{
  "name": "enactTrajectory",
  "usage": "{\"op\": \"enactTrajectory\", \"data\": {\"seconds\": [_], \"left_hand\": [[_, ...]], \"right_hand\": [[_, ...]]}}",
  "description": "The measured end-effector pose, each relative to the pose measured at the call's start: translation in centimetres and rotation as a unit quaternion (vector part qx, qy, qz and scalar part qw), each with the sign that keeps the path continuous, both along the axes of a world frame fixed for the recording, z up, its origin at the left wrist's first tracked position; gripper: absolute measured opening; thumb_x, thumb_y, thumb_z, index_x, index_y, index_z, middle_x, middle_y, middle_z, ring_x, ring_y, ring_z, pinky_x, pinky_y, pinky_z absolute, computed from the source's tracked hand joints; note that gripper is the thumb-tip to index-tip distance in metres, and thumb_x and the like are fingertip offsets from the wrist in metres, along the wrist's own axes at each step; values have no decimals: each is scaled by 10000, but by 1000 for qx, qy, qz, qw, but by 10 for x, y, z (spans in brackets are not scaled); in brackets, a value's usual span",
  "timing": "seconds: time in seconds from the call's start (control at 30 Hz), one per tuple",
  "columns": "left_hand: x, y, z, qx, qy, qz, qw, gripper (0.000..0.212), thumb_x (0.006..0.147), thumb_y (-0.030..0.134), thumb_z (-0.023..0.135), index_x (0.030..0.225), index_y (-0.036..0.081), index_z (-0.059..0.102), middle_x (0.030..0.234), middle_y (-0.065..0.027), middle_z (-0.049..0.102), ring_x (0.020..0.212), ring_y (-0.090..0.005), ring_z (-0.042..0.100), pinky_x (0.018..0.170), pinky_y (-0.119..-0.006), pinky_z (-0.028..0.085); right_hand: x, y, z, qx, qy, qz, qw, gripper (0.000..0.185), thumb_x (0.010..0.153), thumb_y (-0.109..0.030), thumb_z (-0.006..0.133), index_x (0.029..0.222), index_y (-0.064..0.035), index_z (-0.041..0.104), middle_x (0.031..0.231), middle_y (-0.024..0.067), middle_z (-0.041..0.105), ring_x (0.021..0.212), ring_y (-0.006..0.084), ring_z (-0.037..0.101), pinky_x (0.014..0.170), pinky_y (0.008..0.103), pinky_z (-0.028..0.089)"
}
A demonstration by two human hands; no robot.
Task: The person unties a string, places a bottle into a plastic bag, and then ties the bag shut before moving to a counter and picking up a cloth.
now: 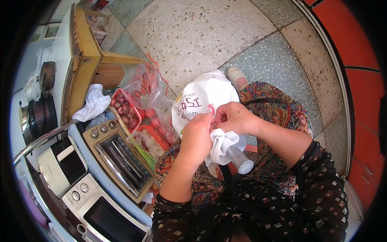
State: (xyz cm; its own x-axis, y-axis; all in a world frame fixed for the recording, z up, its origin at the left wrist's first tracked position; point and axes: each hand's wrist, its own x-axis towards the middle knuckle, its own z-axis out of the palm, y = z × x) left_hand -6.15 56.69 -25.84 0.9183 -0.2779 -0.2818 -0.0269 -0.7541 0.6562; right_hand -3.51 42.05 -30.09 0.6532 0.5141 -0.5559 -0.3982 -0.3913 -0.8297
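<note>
A white sack (208, 84) with printed writing stands between my knees. Its gathered, ruffled mouth (222, 143) opens out towards me. My left hand (196, 136) closes around the left side of the sack's neck. From the other side my right hand (237, 118) pinches at the same neck, and the fingertips of both hands meet there. Whatever lies between the fingertips is hidden. A grey metal cylinder (240, 160) with a round flat end shows just below the sack's mouth; its far end is covered by the white material.
Left of the sack are a red basket of onions (125, 110), a clear bag of carrots (145, 81) and an orange basket (157, 136). A toaster oven (121, 160) and a microwave (105, 208) occupy shelving. Red cabinets (362, 121) line the right. A wooden table (87, 57) stands upper left.
</note>
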Motion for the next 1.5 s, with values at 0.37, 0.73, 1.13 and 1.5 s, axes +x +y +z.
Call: {"op": "enactTrajectory", "data": {"seconds": [0.37, 0.73, 1.13, 1.5], "left_hand": [[1, 1, -7, -12, -10, -23, 1000, 129, 649, 23, 560, 725, -4, 459, 708, -154, 518, 673, -331, 525, 568, -397, 417], [-4, 6, -7, -18, -92, -48, 994, 151, 607, 9, 597, 709, 37, 489, 676, -92, 511, 654, -278, 526, 547, -351, 418], [-8, 11, -14, -58, -113, -42, 991, 167, 618, 56, 579, 677, 38, 425, 667, -92, 465, 632, -283, 491, 529, -353, 397], [-8, 12, -7, -53, -94, -55, 993, 137, 623, -22, 503, 733, 16, 432, 719, -116, 475, 732, -288, 513, 598, -375, 430]], "right_hand": [[6, -7, -3, 2, -43, 39, 998, 266, 617, -248, 639, 728, -12, 582, 641, 118, 582, 606, 211, 567, 578, 288, 439], [13, -10, -3, 126, 20, 78, 989, 142, 670, -75, 565, 790, -7, 599, 619, 46, 563, 574, 93, 503, 536, 233, 411], [15, -3, -3, 108, 110, 69, 986, 152, 702, -33, 531, 827, 47, 560, 707, 41, 573, 624, 86, 540, 575, 204, 447], [16, -4, 0, 133, 172, 48, 975, 128, 732, -3, 524, 853, 23, 557, 726, 17, 577, 621, 55, 520, 561, 180, 426]]}}
